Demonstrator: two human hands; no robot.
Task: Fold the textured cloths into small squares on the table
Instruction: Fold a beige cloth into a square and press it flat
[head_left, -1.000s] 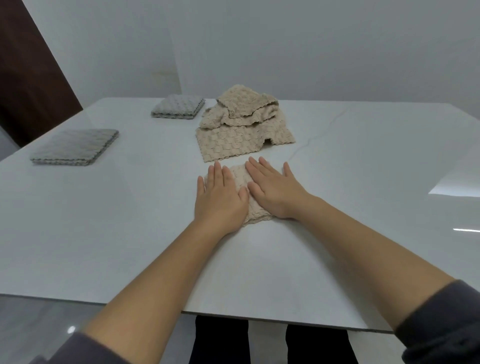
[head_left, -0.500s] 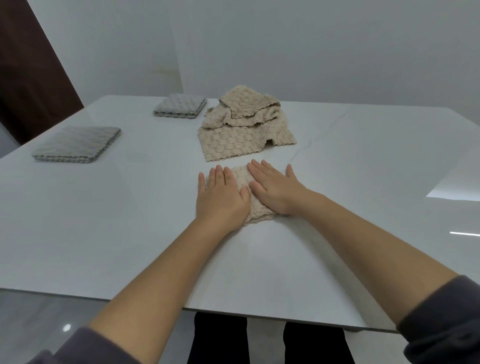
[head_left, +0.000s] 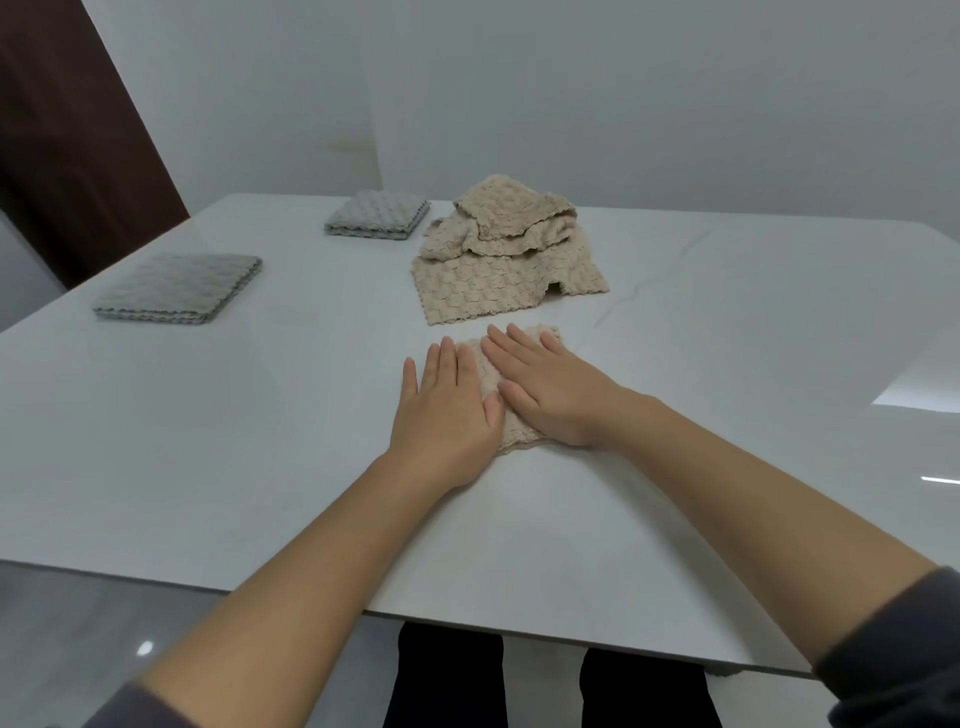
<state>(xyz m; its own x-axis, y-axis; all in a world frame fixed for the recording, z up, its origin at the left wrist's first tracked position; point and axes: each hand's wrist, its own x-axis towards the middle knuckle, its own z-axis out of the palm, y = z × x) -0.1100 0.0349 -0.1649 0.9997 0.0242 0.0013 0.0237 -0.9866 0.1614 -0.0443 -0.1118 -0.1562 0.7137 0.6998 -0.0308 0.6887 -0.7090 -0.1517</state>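
On your far left a dark brown door (head_left: 62, 130) stands behind the white tabletop (head_left: 260, 441); near the left edge lies a grey cloth (head_left: 176, 288) folded into a flat square; a second grey folded cloth (head_left: 378, 221) lies farther back, close to the far edge. Near the middle, your left hand (head_left: 449, 410) lies flat with its fingers straight and close together; its thumb side rests on the left part of a small folded beige cloth (head_left: 511, 434), and its other side sits on the bare tabletop. The small beige cloth is in front of you, mostly hidden under your two hands; you can see a strip of it between them, plus its near edge and its far right corner. Just behind it sits a loose pile of beige cloths (head_left: 509, 260), with one spread flat at the bottom and others crumpled on top; the pile and the small cloth are apart. Your right hand (head_left: 550, 395) lies flat on the right part of the small cloth, fingers straight and pointing up and to the left; your two hands are side by side with the thumbs nearly touching; neither hand grips anything. At the far right your dark sleeve (head_left: 893, 649) shows at the corner.
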